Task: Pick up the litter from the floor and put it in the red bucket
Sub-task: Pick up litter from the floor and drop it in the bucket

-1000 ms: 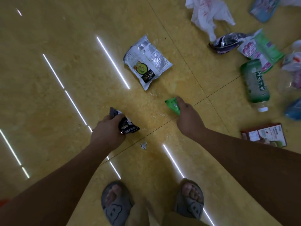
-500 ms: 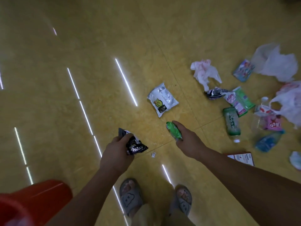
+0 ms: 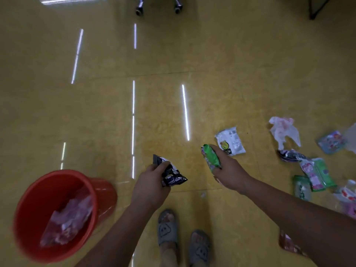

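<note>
two wrappers being carried: left hand [image 3: 152, 186] fingers pinching black packet [image 3: 171, 175], right hand [image 3: 230, 175] gripping green packet [image 3: 211, 158]; red bucket [image 3: 25, 205] holding one bag, much litter remaining.

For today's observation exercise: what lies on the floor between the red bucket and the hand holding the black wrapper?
Head view: only bare yellow floor between the red bucket and the left hand gripping the black wrapper.

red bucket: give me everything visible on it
The red bucket looks like glossy plastic, round, tapering toward its base, standing upright on the yellow floor at lower left, to the left of the left hand. Its mouth is open with no lid. Inside lies a crumpled clear plastic bag with pinkish contents. Neither hand touches it. Its edges are motion-blurred.
</note>
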